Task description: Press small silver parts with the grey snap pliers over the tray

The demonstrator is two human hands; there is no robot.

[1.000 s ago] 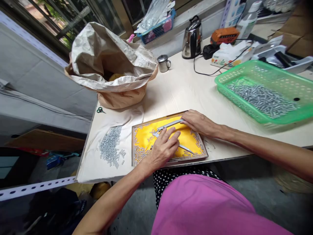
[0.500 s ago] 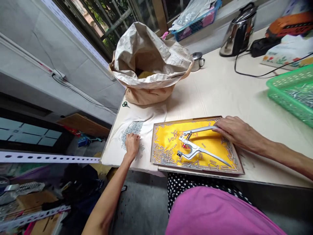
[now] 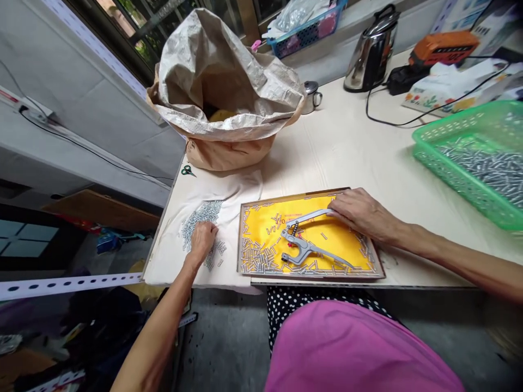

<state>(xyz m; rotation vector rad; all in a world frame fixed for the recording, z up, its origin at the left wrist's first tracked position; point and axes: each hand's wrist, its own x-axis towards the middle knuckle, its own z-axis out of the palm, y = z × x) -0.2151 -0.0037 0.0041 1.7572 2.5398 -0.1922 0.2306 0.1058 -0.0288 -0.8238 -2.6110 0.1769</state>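
Note:
My left hand (image 3: 203, 237) rests on a pile of small silvery metal pins (image 3: 204, 212) at the table's left end. Its fingers are curled together, and whatever they pinch is hidden. Several pins lie loose just right of that hand. My right hand (image 3: 359, 212) is wrapped round the upper handle of grey metal hand pliers (image 3: 304, 249) with a spring and a red part. The pliers are spread, held over a shallow tray with a yellow bottom (image 3: 327, 223). Similar pins are scattered in the tray, thickest in its near left corner.
Behind the pile stands a large open sack (image 3: 232, 149), with small green-handled scissors (image 3: 188, 170) beside it. A green basket (image 3: 445, 163) full of metal pieces sits on the right. Farther back are a lidded metal cup (image 3: 311, 98), a kettle (image 3: 370, 54) and an orange-and-black battery (image 3: 443, 49).
The view has swung right, so everything sits farther left and more of the green basket shows. My left hand stays at the pile; my right hand keeps its hold on the pliers.

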